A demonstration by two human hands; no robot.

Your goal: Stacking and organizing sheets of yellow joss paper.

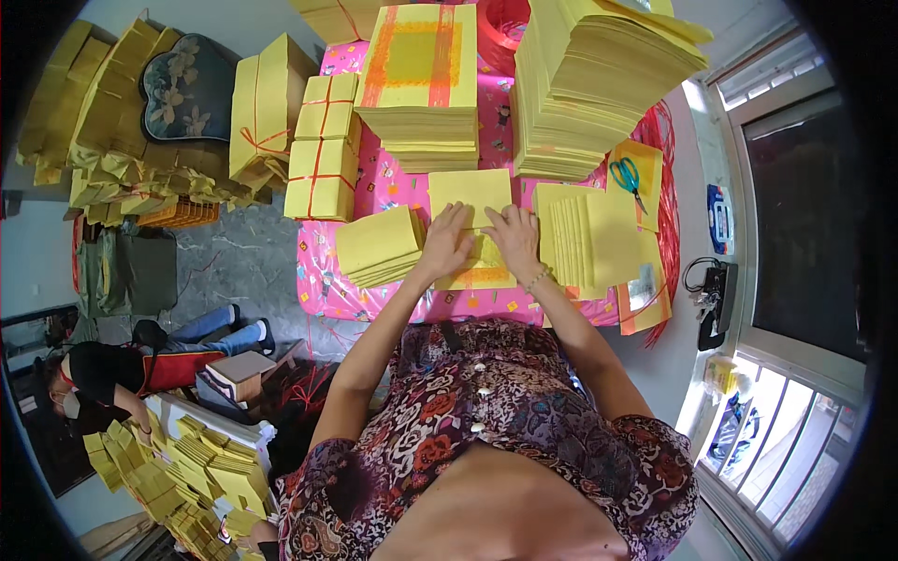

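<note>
A yellow paper sheet (472, 192) lies in front of me on the pink table cover, its plain part at the top. Below it shows a part with a gold patch and an orange band (477, 276). My left hand (447, 241) rests on the paper's left side, fingers stretched out. On the right side my right hand (514, 241) presses down with its fingers spread, a bracelet at the wrist. Left of my hands lies a fanned pile of yellow paper (379, 245). To the right, folded yellow papers (585, 236) stand in an overlapping row.
Tall yellow paper stacks (421, 122) (599, 103) rise at the back of the pink table cover (327, 304). Bundles tied with red string (321, 178) stand left. Teal scissors (629, 178) lie right, by red strings (666, 150). A person (112, 374) bends over more yellow papers at lower left.
</note>
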